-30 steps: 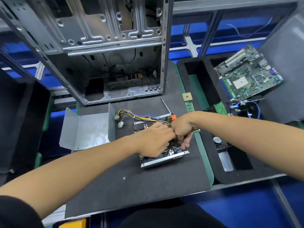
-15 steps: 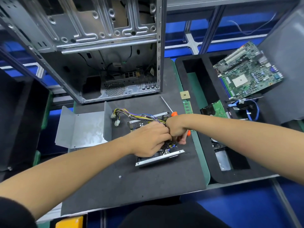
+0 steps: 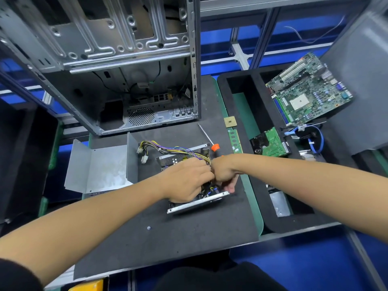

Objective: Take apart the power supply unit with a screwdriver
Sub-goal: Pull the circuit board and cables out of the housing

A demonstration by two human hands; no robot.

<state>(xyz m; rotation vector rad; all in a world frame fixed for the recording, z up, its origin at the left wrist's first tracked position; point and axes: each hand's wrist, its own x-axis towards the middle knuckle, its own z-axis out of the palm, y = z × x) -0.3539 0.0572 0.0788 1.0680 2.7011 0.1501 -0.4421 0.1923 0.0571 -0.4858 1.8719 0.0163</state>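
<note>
Left hand (image 3: 189, 181), knuckles up and fingers curled downward, rests on and grips the open grey metal power supply unit (image 3: 195, 185), which sits mid-mat on the dark foam work mat (image 3: 168, 238), near the empty steel computer case (image 3: 117, 66). Right hand (image 3: 223, 173), touching the left, is bent sharply at the wrist with fingers curled down into the unit's right side; what they pinch cannot be told. Orange-handled screwdriver (image 3: 212, 143) lies unheld on the mat just beyond the right wrist, its shaft pointing far-left; both forearms stretch forward, converging over the unit.
</note>
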